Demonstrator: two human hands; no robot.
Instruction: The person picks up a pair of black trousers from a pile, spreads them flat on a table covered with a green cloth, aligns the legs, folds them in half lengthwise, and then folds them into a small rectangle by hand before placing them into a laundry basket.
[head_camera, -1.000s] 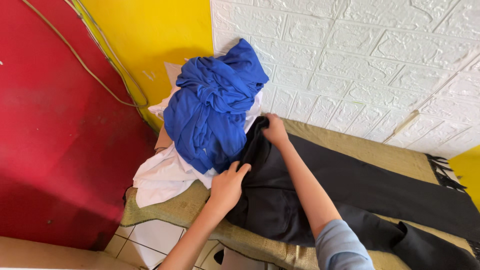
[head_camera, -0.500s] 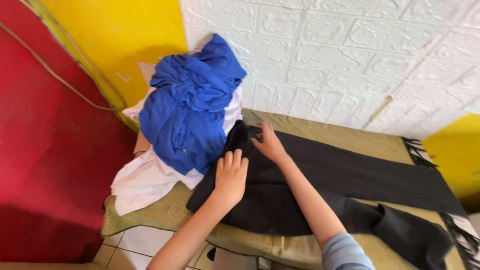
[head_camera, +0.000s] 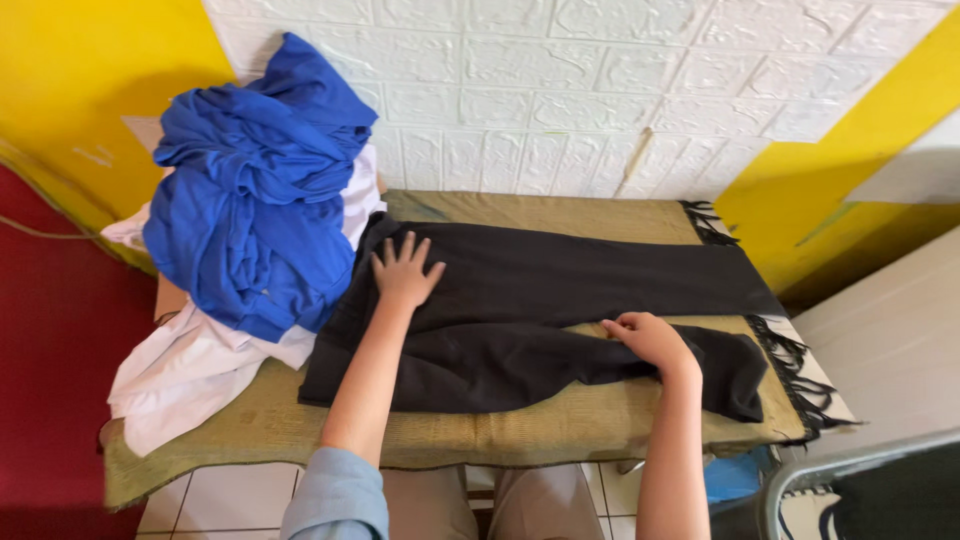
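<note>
Near the counter's (head_camera: 520, 440) front edge, the right hand (head_camera: 650, 340) pinches a fold of the black trousers (head_camera: 540, 300) spread across the mat. The left hand (head_camera: 405, 272) lies flat and released on their waist. Blue cloth (head_camera: 250, 200) and white cloth (head_camera: 190, 370) crowd the far left corner.

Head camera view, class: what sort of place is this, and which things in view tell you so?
Probably a home laundry or ironing corner. A mat-covered table holds black trousers spread flat under the left hand and right hand, beside a heap of blue cloth and white cloth.
</note>
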